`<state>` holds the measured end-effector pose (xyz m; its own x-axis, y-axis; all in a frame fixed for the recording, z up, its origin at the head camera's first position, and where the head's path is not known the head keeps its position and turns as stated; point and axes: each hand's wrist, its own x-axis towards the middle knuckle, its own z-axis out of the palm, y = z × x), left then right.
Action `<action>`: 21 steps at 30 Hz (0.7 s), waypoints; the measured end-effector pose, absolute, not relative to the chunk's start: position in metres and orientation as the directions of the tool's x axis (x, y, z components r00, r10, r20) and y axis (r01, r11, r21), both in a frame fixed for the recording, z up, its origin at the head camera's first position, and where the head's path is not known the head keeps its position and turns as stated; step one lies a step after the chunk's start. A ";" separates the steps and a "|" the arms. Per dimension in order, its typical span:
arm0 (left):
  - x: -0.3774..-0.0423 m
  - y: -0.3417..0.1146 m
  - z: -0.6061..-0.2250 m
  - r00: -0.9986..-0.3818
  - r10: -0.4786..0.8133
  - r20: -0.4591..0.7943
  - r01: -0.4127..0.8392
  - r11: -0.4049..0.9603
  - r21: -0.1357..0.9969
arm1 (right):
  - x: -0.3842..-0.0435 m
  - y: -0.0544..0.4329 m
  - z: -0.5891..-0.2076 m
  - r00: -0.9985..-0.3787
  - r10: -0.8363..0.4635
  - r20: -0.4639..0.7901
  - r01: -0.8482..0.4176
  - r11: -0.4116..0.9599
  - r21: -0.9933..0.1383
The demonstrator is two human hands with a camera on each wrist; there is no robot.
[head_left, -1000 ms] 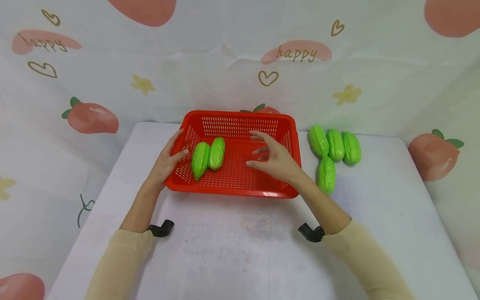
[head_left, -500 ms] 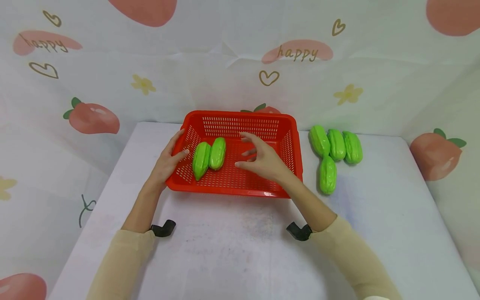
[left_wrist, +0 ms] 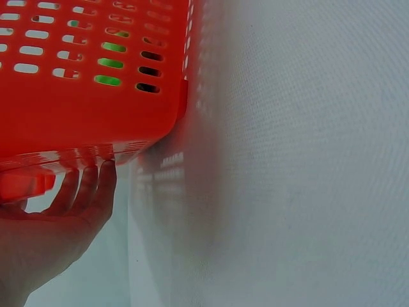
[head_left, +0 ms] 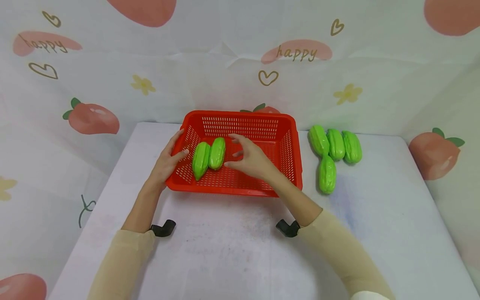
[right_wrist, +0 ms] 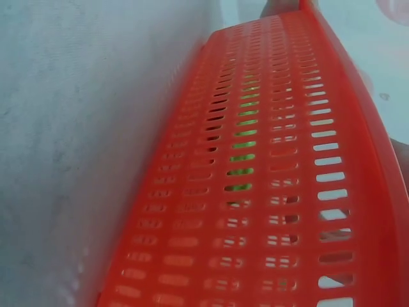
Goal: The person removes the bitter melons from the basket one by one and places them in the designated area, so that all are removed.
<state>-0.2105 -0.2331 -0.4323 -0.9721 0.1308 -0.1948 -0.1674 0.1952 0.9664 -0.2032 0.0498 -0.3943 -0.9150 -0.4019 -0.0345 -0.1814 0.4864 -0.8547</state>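
I count one left hand (head_left: 164, 164), fingers gripping one red basket (head_left: 225, 192). One right hand (head_left: 250, 160), empty, fingers parted near two green fruits (head_left: 217, 153).

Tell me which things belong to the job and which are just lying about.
Seemingly in the job:
red basket, held by the left hand
two green pieces inside, beside the right hand
perhaps the four similar pieces outside

Apparently just setting:
patterned cloth
white table

A creased white backdrop (head_left: 210, 50) stands behind the white desk (head_left: 232, 258) and shows along both its sides, printed with pinkish-red fruits (head_left: 93, 118), yellow flowers (head_left: 143, 84), brown outlined hearts (head_left: 268, 78) and the word "happy" (head_left: 296, 52) on pink patches. Faint grey smudges mark the desk's surface; the light is soft.
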 end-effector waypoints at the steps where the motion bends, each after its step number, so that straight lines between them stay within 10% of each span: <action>1: -0.211 -0.233 -0.432 -0.972 0.130 -0.195 -0.168 0.193 0.967 | -0.204 0.049 -0.394 -0.916 -0.400 -0.041 -0.180 0.498 -0.848; 21: -0.210 -0.233 -0.432 -0.971 0.126 -0.204 -0.172 0.226 0.959 | -0.224 0.023 -0.406 -0.878 -0.455 -0.149 -0.200 0.630 -0.750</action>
<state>-0.2105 -0.2331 -0.4322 -0.9709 0.1257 -0.2039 -0.1721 0.2263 0.9587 -0.2241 0.0231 -0.4064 -0.8778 -0.4553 -0.1489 -0.1996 0.6303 -0.7502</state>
